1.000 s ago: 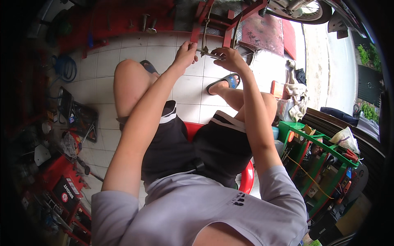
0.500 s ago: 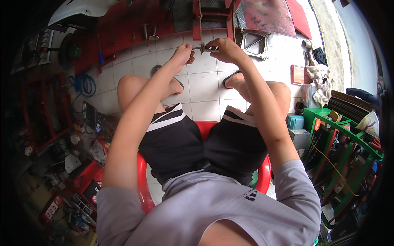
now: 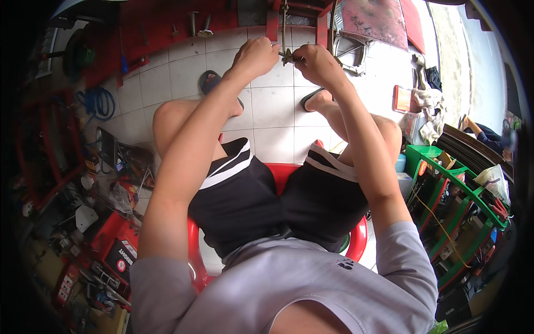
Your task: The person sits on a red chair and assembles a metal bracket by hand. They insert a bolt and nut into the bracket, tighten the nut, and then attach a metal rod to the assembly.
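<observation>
Both my arms reach forward over my knees, and the hands meet near the top of the head view. My left hand [image 3: 257,57] is closed, pinching the end of a thin metal rod; its fingers hide most of it. My right hand [image 3: 318,62] is closed with fingers curled round a small dark metal bracket [image 3: 288,57]. The bracket sits in the gap between the hands, and the rod's tip meets it. Just beyond stands a red metal frame [image 3: 272,25] with upright bars; whether the bracket touches those bars I cannot tell.
I sit on a red plastic chair [image 3: 364,242] above white floor tiles [image 3: 272,106]. A silvery metal frame [image 3: 353,55] lies beyond my right hand. A green rack [image 3: 425,158] of tools stands right; blue hose [image 3: 97,104] and clutter lie left. Another person [image 3: 489,138] shows far right.
Both hands have moved slightly farther forward with the bracket, which now shows against the red frame's bars. The left hand has come up close beside it. The view has shifted a little.
</observation>
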A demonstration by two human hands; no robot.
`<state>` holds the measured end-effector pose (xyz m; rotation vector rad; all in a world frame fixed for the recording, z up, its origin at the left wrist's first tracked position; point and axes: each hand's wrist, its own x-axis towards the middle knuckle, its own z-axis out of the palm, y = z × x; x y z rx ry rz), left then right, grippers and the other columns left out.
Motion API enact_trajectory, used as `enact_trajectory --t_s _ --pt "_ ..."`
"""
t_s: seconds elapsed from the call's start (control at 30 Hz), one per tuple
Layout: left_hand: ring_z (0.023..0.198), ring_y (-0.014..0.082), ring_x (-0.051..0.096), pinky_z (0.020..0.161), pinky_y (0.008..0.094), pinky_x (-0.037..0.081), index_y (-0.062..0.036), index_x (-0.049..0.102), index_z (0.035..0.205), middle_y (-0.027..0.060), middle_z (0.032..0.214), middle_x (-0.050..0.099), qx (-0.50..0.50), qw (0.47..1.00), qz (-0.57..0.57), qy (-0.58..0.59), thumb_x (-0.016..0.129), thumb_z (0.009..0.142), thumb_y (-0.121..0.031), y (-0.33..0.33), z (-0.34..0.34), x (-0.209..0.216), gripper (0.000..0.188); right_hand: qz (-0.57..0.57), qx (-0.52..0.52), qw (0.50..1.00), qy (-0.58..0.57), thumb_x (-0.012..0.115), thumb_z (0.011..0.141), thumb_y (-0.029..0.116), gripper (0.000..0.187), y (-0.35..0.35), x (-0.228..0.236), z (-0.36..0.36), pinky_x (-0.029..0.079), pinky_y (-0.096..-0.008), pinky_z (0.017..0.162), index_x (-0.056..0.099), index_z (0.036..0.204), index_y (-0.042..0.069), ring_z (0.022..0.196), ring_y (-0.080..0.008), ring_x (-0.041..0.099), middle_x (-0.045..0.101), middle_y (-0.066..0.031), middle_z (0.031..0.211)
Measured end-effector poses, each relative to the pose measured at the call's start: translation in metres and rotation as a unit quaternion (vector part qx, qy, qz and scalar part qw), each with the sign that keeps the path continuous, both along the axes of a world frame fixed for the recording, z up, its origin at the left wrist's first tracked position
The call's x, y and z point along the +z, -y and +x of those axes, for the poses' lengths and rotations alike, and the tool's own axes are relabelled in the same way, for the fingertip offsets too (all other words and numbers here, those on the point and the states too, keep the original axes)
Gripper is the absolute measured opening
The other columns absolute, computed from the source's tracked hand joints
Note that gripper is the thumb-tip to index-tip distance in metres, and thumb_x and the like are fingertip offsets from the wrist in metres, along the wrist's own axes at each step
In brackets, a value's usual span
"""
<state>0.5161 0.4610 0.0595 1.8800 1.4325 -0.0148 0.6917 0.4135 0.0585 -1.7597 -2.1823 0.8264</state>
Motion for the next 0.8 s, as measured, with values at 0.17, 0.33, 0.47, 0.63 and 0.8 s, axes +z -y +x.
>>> enact_trajectory --t_s 0.17,0.33,0.47,0.63,0.8 --pt "0.077 0.0322 0.065 0.071 0.0421 0.049 0.0059 0.060 0.091 0.0201 0.083 0.065 0.136 0.986 0.035 0.095 0.055 0.090 -0.029 0.011 0.007 -0.028 0.035 -0.008 -0.013 1.000 0.001 0.066 0.078 0.004 0.016 0.003 0.004 -0.006 0.049 -0.0411 0.071 0.070 0.094 0.001 0.078 -0.0355 0.063 0.066 -0.0185 0.084" --pt "0.078 0.0149 0.064 0.066 0.0307 0.047 -0.0030 0.061 0.089 0.0054 0.083 0.064 0.236 0.944 -0.109 0.204 0.062 0.085 -0.022 0.006 0.010 -0.026 0.019 0.027 -0.031 0.998 -0.036 0.066 0.079 0.007 0.017 0.007 0.003 -0.003 0.051 -0.0388 0.071 0.070 0.095 0.002 0.077 -0.0336 0.064 0.067 -0.0172 0.086" --pt "0.077 0.0108 0.063 0.063 0.0258 0.045 -0.0071 0.061 0.086 0.0011 0.084 0.063 0.242 0.922 -0.196 0.230 0.065 0.082 -0.019 0.003 0.002 -0.007 0.014 -0.006 -0.046 0.998 -0.051 0.065 0.081 0.010 0.019 0.002 0.004 0.005 0.053 -0.0353 0.074 0.070 0.098 0.004 0.080 -0.0300 0.068 0.070 -0.0151 0.089" --pt "0.076 0.0098 0.063 0.062 0.0256 0.042 -0.0058 0.061 0.086 0.0017 0.078 0.064 0.190 0.949 -0.171 0.182 0.062 0.078 -0.014 -0.003 -0.002 0.002 0.012 -0.052 -0.043 0.997 -0.035 0.066 0.081 0.012 0.023 0.000 0.005 0.006 0.054 -0.0343 0.078 0.069 0.104 0.007 0.083 -0.0282 0.069 0.071 -0.0145 0.091" --pt "0.072 0.0139 0.063 0.062 0.0288 0.045 -0.0041 0.063 0.085 0.0038 0.075 0.065 0.130 0.978 -0.138 0.086 0.062 0.072 -0.012 -0.008 -0.003 0.003 0.015 -0.120 -0.073 0.990 -0.027 0.069 0.076 0.016 0.029 0.000 0.016 -0.001 0.053 -0.0398 0.078 0.069 0.104 0.009 0.084 -0.0328 0.066 0.068 -0.0178 0.086"
